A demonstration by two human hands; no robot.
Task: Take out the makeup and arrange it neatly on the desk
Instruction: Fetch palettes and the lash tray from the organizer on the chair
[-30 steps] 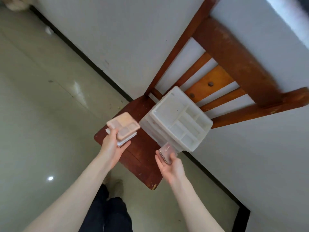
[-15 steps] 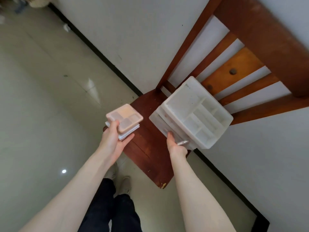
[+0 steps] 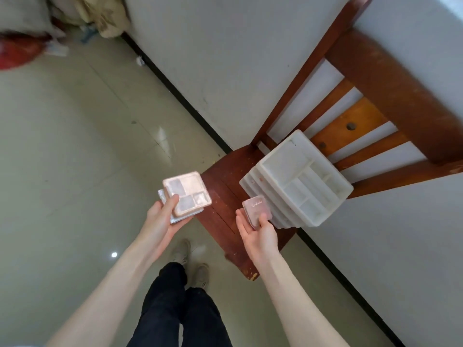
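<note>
Two hands are loaded, both just in front of the white organiser [image 3: 298,179] that stands on the seat of the wooden chair [image 3: 225,211]. The right hand [image 3: 259,234] lies palm up, its thumb pressed onto a small pink compact [image 3: 256,211] that rests on the fingers, right against the organiser's drawer front. The left hand [image 3: 162,219], further from the organiser and out past the seat's edge, carries a stack of two: a pink palette [image 3: 188,194] on top, pinned by the thumb, and a pale flat case [image 3: 172,216] under it, mostly hidden, with the fingers curled beneath.

The organiser's top compartments look empty from here; what its drawers hold cannot be told. No desk is in view, so I judge the step in hand to be gathering pieces for the carry.

To do it well, the compact should be gripped by its edges rather than balanced on open fingers before the hand leaves the organiser. The left stack ought to stay level, since the palette sits skewed on the case and could slide off if tipped. If more is to come out of the drawers, the compact could first go on top of the stack to free the right hand.
</note>
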